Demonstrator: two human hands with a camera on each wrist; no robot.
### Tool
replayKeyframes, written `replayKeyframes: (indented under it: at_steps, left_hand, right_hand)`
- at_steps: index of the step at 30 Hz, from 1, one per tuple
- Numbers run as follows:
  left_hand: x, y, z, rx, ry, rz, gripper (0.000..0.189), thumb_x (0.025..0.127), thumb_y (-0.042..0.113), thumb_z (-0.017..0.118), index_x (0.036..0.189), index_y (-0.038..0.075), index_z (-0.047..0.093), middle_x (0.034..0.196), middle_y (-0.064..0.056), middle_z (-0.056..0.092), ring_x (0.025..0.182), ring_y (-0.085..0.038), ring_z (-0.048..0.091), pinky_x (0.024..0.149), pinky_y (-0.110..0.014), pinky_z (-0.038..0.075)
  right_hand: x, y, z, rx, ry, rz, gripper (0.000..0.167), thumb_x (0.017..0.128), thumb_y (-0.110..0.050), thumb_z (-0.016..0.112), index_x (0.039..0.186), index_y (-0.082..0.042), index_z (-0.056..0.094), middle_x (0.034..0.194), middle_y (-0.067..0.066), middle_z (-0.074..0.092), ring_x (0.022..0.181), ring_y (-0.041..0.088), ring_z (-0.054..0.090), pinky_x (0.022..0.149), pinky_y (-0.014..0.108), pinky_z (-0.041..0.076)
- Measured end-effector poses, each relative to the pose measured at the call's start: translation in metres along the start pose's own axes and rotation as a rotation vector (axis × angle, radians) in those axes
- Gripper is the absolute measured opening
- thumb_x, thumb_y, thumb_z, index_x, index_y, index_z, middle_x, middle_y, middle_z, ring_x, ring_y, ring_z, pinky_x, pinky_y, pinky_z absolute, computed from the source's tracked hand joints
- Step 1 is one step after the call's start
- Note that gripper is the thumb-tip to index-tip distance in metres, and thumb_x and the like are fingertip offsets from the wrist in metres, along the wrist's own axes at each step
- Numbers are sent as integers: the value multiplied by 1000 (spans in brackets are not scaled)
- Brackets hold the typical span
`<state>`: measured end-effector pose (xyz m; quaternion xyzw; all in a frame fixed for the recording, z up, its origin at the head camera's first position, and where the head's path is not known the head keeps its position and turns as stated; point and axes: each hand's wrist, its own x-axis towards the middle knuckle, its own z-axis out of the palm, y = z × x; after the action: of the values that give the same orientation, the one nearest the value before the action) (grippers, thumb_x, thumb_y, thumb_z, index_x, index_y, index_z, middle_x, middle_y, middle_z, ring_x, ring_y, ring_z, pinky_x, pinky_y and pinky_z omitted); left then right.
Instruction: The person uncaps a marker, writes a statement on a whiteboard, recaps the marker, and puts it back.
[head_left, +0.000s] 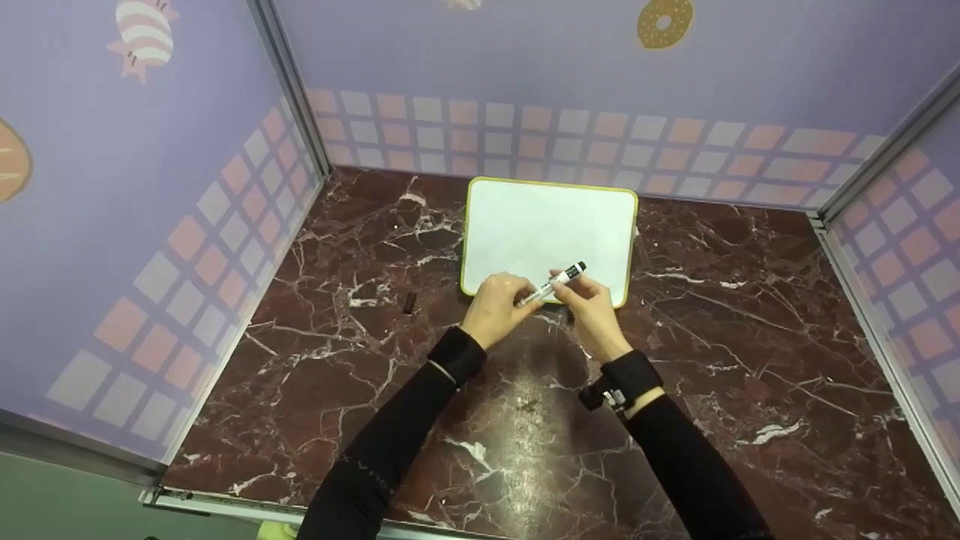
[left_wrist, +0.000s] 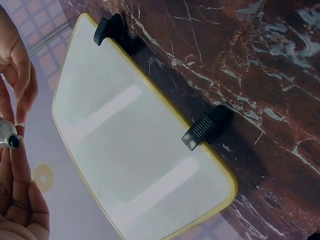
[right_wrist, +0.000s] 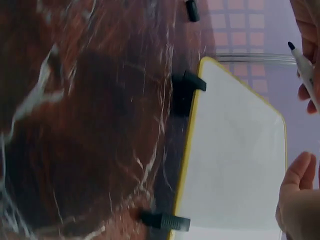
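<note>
The marker (head_left: 566,276) slants between the 2 hands, in front of the whiteboard's (head_left: 551,232) lower edge; the left hand (head_left: 496,304) and right hand (head_left: 592,311) each pinch it, fingers narrow. Its black nib (right_wrist: 291,45) is bare, so good handling likely means gripping the barrel firmly and keeping fingertips off the nib. The board sits in 2 black clips (left_wrist: 202,130), so any contact should probably be light. Small dark print shows on the barrel, too small to read; no brand is legible

Glare streaks the tabletop (head_left: 525,435), reflections band the whiteboard (left_wrist: 132,135), and wrist views look dim.
</note>
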<state>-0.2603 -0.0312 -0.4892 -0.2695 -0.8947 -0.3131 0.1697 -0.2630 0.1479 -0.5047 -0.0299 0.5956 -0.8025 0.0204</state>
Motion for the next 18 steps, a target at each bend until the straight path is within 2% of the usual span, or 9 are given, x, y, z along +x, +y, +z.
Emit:
replayKeyframes:
  at_steps: [2, 4, 8, 9, 11, 12, 15, 18]
  left_hand:
    - [0, -1, 1, 7, 5, 6, 15, 86, 21, 77, 87, 7, 75, 79, -6, 72, 70, -21, 65, 69, -33, 52]
    - [-1, -3, 2, 16, 3, 5, 15, 86, 22, 77, 86, 7, 75, 78, -6, 73, 70, -20, 65, 69, -33, 52]
    - [-1, -8, 0, 14, -16, -22, 17, 85, 23, 77, 90, 7, 76, 83, -6, 74, 74, -20, 67, 72, -32, 54]
    - [-1, -9, -2, 3, -20, -31, 20, 85, 24, 78, 93, 6, 77, 85, -7, 75, 76, -21, 68, 75, -33, 54]
    - [0, -11, -6, -25, -26, -51, 27, 85, 27, 78, 100, 5, 76, 91, -9, 76, 83, -23, 69, 80, -35, 55]
    - [1, -13, -9, -40, -25, -67, 30, 86, 28, 77, 104, 5, 76, 95, -10, 76, 87, -25, 69, 83, -36, 55]
    - [4, -22, -18, -67, 13, -121, 34, 90, 27, 72, 113, 2, 72, 106, -14, 74, 97, -28, 69, 93, -39, 53]
    - [9, -38, -26, -35, 88, -188, 30, 95, 20, 64, 119, 2, 70, 116, -16, 72, 107, -30, 67, 100, -40, 50]
  right_hand:
    - [0, 3, 5, 52, 5, 10, 14, 94, 4, 60, 105, 0, 68, 97, 2, 70, 90, 11, 64, 84, 23, 53]
    - [1, 6, 8, 81, 2, 19, 15, 94, 6, 59, 98, -4, 68, 90, 2, 67, 83, 11, 64, 79, 23, 55]
    - [2, 7, 11, 93, -15, 28, 13, 94, 7, 57, 96, -3, 65, 87, 3, 65, 82, 11, 66, 79, 24, 58]
    - [2, 7, 11, 83, -14, 32, 12, 94, 6, 58, 97, -3, 65, 88, 3, 65, 81, 11, 66, 77, 23, 57]
    - [4, 5, 12, 36, -4, 40, 9, 95, 3, 59, 97, -4, 65, 89, 2, 66, 80, 9, 68, 66, 18, 55]
    - [5, 4, 12, 15, 1, 34, 7, 95, 2, 60, 97, -3, 65, 90, 2, 66, 80, 9, 69, 65, 17, 55]
    - [9, 0, 12, -35, 36, -15, 4, 94, 1, 62, 97, -1, 64, 91, 4, 66, 79, 10, 72, 67, 18, 57]
    - [16, -4, 12, -54, 65, -116, 4, 92, 5, 63, 96, 3, 62, 92, 6, 65, 83, 13, 73, 85, 29, 59]
